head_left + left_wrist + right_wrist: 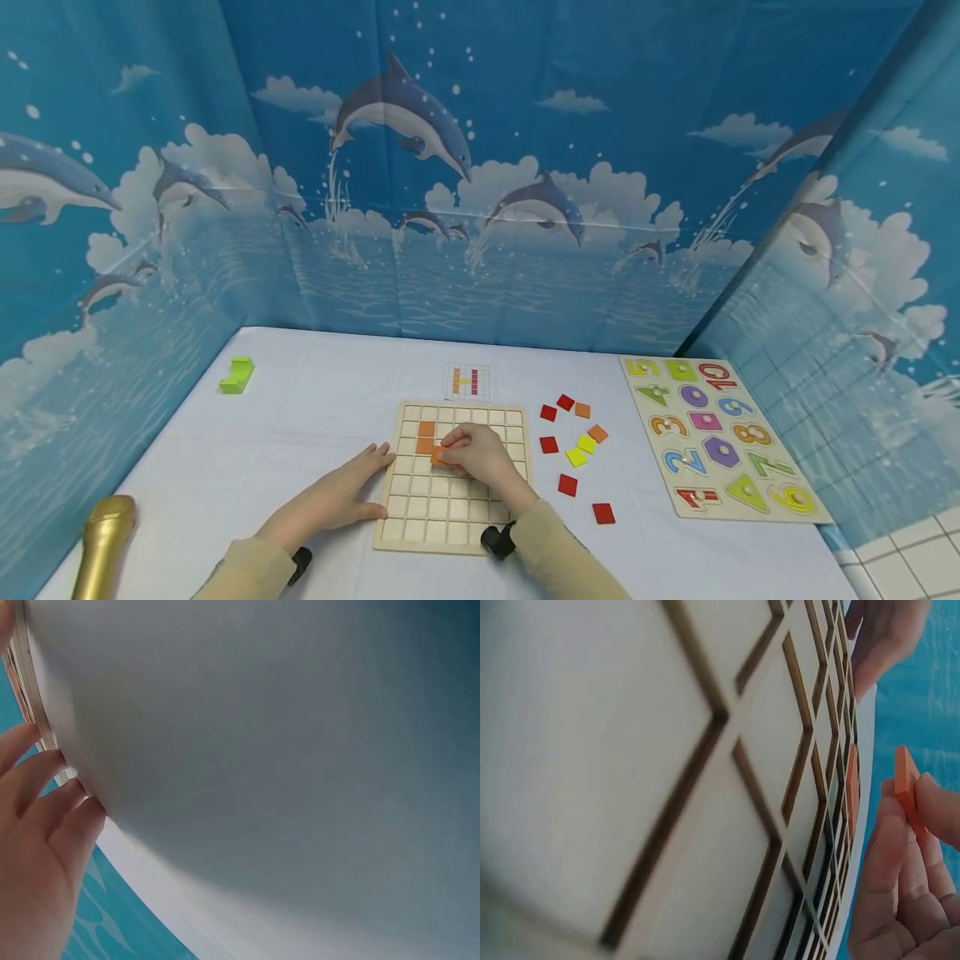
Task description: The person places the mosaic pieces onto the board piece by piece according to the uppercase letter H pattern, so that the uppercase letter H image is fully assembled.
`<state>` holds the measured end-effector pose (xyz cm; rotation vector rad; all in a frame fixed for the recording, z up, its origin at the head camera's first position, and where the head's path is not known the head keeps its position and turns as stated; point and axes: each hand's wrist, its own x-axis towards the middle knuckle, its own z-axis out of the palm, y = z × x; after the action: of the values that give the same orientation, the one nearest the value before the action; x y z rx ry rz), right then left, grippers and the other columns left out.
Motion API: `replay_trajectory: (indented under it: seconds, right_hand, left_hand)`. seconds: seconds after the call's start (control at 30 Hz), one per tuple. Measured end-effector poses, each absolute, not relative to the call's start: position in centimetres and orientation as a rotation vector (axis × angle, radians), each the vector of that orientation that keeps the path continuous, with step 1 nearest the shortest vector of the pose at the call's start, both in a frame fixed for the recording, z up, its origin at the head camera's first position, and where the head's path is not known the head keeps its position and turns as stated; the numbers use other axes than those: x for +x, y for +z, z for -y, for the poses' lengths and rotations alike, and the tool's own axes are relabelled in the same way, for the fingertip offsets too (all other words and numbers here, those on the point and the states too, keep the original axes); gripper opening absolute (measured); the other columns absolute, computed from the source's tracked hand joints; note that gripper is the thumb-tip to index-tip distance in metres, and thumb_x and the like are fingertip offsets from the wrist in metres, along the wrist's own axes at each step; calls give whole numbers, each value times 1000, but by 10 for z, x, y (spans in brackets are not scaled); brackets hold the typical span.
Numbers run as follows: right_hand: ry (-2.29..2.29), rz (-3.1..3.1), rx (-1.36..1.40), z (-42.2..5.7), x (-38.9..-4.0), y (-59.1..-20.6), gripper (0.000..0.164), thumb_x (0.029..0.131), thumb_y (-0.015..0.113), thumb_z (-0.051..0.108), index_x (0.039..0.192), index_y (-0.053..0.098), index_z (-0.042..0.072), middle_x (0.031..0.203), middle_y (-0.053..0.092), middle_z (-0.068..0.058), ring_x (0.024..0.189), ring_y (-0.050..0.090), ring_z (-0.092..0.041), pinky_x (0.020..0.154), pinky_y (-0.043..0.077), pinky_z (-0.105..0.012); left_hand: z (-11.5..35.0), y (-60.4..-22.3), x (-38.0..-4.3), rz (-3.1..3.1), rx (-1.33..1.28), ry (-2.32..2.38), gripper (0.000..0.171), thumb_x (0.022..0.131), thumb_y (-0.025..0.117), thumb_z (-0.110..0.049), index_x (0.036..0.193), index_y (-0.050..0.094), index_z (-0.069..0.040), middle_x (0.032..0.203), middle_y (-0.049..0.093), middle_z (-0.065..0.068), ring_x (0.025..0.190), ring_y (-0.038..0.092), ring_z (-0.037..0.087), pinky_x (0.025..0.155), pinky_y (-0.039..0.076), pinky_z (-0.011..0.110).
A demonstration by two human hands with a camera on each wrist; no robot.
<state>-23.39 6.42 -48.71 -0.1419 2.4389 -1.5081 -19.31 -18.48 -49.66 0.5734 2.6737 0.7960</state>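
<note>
A wooden grid board (420, 529) lies on the white table, with two orange square tiles (426, 429) set in its cells at the upper left. My right hand (480, 454) is over the board and pinches another orange square tile (906, 787) between thumb and fingers, close to the placed ones. In the right wrist view that tile is tilted on edge and clear of the grid. My left hand (341, 496) rests at the board's left edge, fingers extended, its fingertips (94, 806) against the rim in the left wrist view.
Right of the board lie loose red tiles (567, 484), yellow tiles (577, 457) and orange tiles (597, 433). Behind it is a pattern card (468, 382). A number puzzle board (727, 442) lies at the right, a green block (237, 375) and a gold microphone (105, 542) at the left.
</note>
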Motion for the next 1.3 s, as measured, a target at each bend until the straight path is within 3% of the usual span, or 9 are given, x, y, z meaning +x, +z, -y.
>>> replay_trajectory:
  seconds: [0.47, 0.87, 1.3]
  right_hand:
    - [-1372, -2538, -192, -35, -233, -491, 9, 82, 78, 6, 85, 70, 5, 67, 64, 0, 60, 58, -11, 56, 46, -23]
    - [-1224, -2654, -203, -27, -233, -492, 14, 81, 78, 4, 76, 66, 9, 74, 60, 1, 65, 51, -13, 57, 43, -23]
    - [-1273, -2620, -300, -37, -231, -489, 7, 83, 75, 5, 83, 68, 6, 68, 58, 2, 60, 50, -10, 53, 41, -21]
  left_hand:
    - [185, -494, -194, -2677, 612, 790, 83, 81, 78, -39, 146, 43, -1, 158, 33, 21, 147, 26, 44, 114, 30, 63]
    - [185, -496, -192, -2671, 584, 802, 83, 80, 78, -37, 147, 43, -2, 158, 32, 20, 147, 25, 44, 115, 27, 64]
    - [185, -496, -192, -2676, 559, 793, 85, 79, 79, -39, 147, 43, -4, 159, 32, 19, 148, 25, 43, 116, 27, 63]
